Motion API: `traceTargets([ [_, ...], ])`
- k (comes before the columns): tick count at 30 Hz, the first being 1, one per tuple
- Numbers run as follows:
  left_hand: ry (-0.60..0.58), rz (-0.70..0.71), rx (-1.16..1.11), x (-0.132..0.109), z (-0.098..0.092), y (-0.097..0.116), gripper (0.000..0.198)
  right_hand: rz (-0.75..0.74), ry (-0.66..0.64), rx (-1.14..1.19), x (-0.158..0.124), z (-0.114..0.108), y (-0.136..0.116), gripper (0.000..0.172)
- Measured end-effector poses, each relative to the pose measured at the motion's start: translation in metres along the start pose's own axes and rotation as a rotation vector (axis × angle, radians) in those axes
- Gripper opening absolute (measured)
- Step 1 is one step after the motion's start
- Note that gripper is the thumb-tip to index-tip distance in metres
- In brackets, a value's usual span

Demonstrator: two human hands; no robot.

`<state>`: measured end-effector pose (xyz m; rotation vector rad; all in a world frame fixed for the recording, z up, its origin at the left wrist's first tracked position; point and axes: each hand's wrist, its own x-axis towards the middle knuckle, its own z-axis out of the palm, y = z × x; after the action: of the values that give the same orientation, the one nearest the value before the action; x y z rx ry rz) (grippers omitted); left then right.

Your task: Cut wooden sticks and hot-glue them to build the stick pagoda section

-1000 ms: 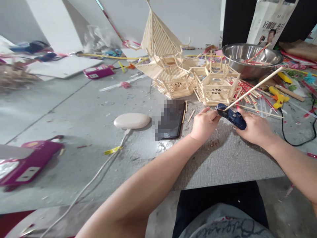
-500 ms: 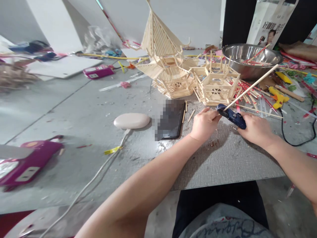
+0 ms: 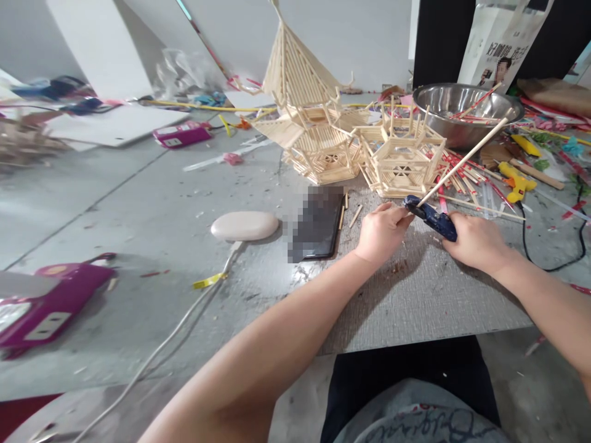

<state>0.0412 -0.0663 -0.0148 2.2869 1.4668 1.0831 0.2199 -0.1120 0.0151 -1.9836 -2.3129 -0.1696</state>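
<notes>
My left hand (image 3: 381, 232) is closed in a pinch at the near end of a long wooden stick (image 3: 466, 159), which slants up to the right toward the bowl. My right hand (image 3: 475, 242) grips a dark blue cutting tool (image 3: 431, 218), its jaws set on the stick just beside my left fingers. Both hands rest low over a grey mat (image 3: 415, 289). Directly behind them stands a low hexagonal stick frame (image 3: 401, 161), and left of that a taller stick pagoda (image 3: 307, 104).
A dark phone (image 3: 318, 223) and an oval beige pad (image 3: 244, 226) with a cable lie left of my hands. A steel bowl (image 3: 466, 111), loose red-tipped sticks and a yellow glue gun (image 3: 516, 179) sit at the right. A magenta box (image 3: 46, 301) lies at the near left.
The stick's far end has dipped slightly toward the bowl. Both hands stay in place, holding the stick and the tool.
</notes>
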Motion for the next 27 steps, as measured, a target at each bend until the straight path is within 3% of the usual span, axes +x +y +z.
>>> traceTargets([
  [8,-0.016,-0.004,0.002,0.000,-0.001,0.001,0.018,0.007,-0.036,0.024,0.002,-0.003,-0.001,0.034],
  [17,-0.050,0.107,-0.184,0.000,-0.001,-0.003,0.020,-0.151,0.079,0.231,0.011,0.015,0.020,0.062],
  [27,-0.071,0.104,-0.229,0.006,-0.008,-0.003,0.022,-0.126,0.080,0.243,0.009,0.012,0.021,0.048],
])
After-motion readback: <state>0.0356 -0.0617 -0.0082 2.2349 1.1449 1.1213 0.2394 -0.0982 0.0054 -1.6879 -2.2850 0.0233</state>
